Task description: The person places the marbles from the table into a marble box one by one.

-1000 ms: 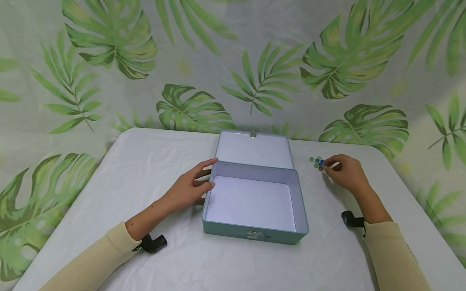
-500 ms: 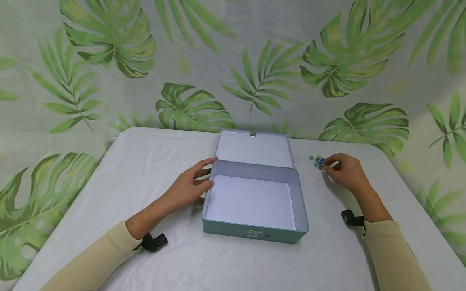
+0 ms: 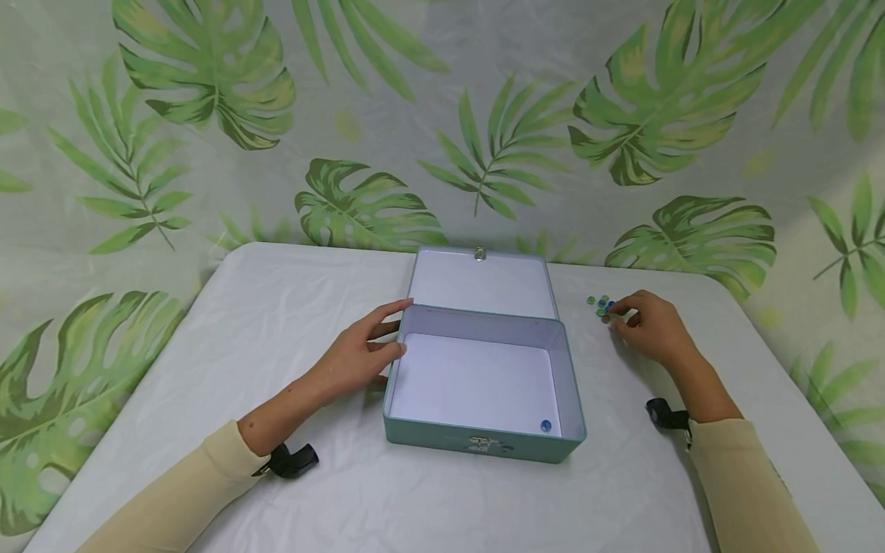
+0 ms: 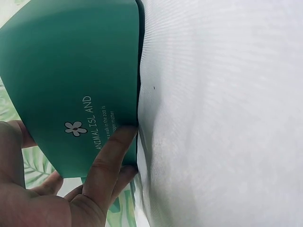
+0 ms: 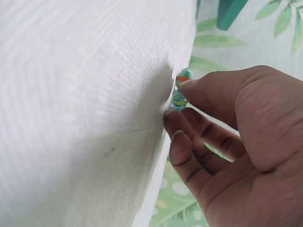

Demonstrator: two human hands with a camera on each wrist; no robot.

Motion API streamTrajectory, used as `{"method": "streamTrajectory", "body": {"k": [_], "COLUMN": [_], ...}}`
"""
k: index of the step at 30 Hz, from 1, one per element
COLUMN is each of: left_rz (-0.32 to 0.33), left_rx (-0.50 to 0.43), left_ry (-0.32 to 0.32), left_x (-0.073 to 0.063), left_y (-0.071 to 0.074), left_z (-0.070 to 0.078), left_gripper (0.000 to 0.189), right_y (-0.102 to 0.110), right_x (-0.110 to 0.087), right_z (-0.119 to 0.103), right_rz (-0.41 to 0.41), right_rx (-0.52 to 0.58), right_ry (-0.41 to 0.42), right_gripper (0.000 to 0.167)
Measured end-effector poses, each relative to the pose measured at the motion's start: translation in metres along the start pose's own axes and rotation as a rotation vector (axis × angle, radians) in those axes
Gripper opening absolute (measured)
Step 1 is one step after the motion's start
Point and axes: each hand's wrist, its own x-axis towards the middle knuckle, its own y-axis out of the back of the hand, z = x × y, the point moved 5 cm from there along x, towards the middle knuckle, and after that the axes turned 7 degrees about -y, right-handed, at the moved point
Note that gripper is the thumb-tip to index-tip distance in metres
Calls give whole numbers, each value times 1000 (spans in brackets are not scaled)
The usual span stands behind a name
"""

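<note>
A green tin box (image 3: 477,448) stands on the table with its lid (image 3: 482,282) laid back. My left hand (image 3: 354,359) holds its left wall, thumb over the rim and fingers spread along the outside, as the left wrist view (image 4: 61,203) shows. Inside, a blue glass marble (image 3: 546,425) lies near the front right corner. To the right of the box my right hand (image 3: 653,326) pinches at a small group of marbles (image 3: 600,312). In the right wrist view, an orange-striped marble (image 5: 183,78) and a blue-yellow marble (image 5: 179,100) sit between thumb and index finger.
A white cloth (image 3: 304,299) covers the table, with a leaf-patterned curtain (image 3: 359,115) behind it. Black wrist cameras hang under both forearms, the left one (image 3: 293,462) and the right one (image 3: 665,415). A metal clasp (image 3: 484,443) is on the box front.
A blue marble now shows inside the box, where none showed before. My right fingertips have shifted slightly left over the marbles. The left hand keeps its place.
</note>
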Motion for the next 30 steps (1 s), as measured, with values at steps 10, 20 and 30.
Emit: {"method": "streamTrajectory", "body": {"k": [10,20,30], "left_rz": [-1,3,5], "left_rx": [-9,-22,6], "left_ry": [4,2,-18], "left_x": [0,0,0], "left_y": [0,0,0], "left_z": [0,0,0], "left_gripper": [67,67,67], "right_y": [-3,0,15], "right_x": [1,2,-5], "right_z": [3,0,-36], "right_rz": [-62,-32,47], "right_rx": [-25,-29,32], "right_ry": [-40,-41,51], "right_gripper": [12,12,11]}}
